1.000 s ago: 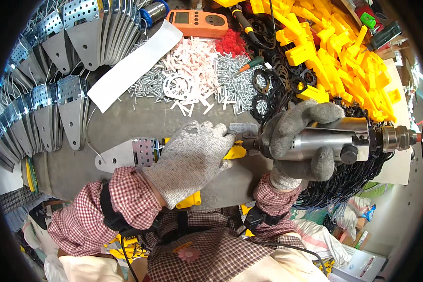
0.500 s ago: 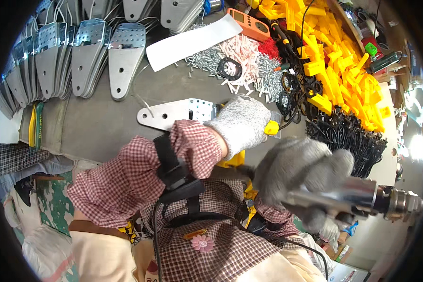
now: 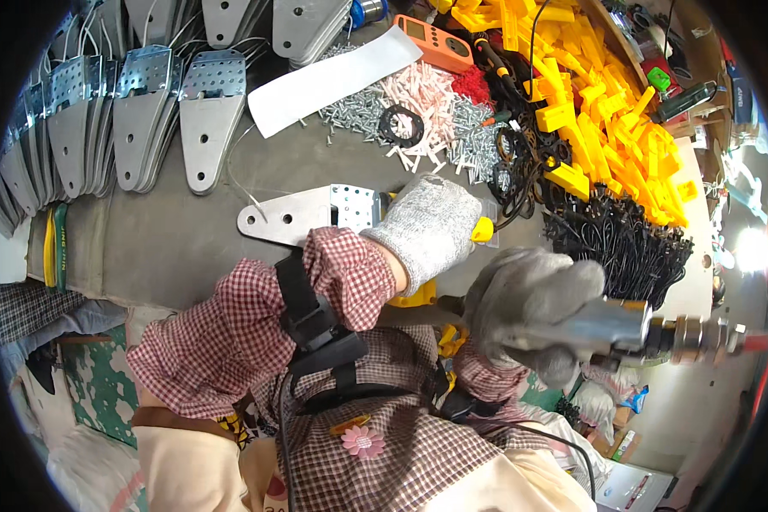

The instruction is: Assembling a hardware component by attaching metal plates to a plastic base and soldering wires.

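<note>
My left hand (image 3: 431, 226), in a pale grey knitted glove, is closed over the right end of a flat silver metal bracket (image 3: 303, 213) lying on the table. A yellow plastic piece (image 3: 483, 229) sticks out past its fingers; the rest of that piece is hidden under the glove. My right hand (image 3: 529, 303), in a darker grey glove, is wrapped round a silver air tool (image 3: 610, 327) at the near right, held off the table. A metal coupling and a red hose trail from the tool's right end. Its working end is hidden by the hand.
Stacks of similar brackets (image 3: 213, 128) line the far left. A white strip (image 3: 332, 81), loose screws (image 3: 350, 115), pale pink plugs (image 3: 418, 102) and an orange meter (image 3: 435, 44) lie behind. Yellow plastic parts (image 3: 584, 102) and black cables (image 3: 623, 243) heap at the right. Yellow-green-handled pliers (image 3: 56, 247) lie left.
My right hand has shifted slightly left with the air tool, and the red hose has come into view. The whole view has moved a little; my left hand stays on the bracket.
</note>
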Demonstrator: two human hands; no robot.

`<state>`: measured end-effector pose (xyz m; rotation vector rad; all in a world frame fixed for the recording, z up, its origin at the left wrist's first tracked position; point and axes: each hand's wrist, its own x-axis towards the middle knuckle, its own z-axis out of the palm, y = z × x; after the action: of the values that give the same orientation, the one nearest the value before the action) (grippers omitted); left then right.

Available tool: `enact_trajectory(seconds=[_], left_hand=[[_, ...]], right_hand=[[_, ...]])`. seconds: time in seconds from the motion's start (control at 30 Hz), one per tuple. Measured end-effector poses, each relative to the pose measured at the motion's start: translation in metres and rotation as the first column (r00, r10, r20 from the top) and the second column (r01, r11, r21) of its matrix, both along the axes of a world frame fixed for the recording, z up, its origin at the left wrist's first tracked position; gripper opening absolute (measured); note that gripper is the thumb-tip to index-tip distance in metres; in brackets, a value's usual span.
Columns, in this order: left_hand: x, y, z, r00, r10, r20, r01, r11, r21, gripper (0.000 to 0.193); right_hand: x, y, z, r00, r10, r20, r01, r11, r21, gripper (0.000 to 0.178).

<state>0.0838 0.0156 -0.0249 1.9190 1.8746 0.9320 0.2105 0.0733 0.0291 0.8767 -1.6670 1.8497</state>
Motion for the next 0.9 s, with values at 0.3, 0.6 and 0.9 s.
enact_trajectory(seconds=[0.3, 0.6, 0.9], left_hand=[[-0.061, -0.049, 0.006, 0.984, 0.032, 0.176, 0.02, 0.958, -0.287, 0.065], [-0.062, -0.059, 0.005, 0.932, 0.06, 0.357, 0.013, 0.98, -0.198, 0.049], [-0.057, -0.065, 0.006, 0.901, 0.099, 0.423, -0.043, 0.989, -0.141, 0.053]], right_hand=[[-0.015, 0.055, 0.096, 0.677, -0.107, 0.728, -0.067, 0.976, 0.206, 0.052], [-0.066, 0.046, 0.016, 0.937, -0.299, 0.181, 0.267, 0.947, 0.179, 0.047], [-0.038, 0.016, 0.045, 0.685, -0.386, 0.617, 0.697, 0.594, -0.403, 0.033]])
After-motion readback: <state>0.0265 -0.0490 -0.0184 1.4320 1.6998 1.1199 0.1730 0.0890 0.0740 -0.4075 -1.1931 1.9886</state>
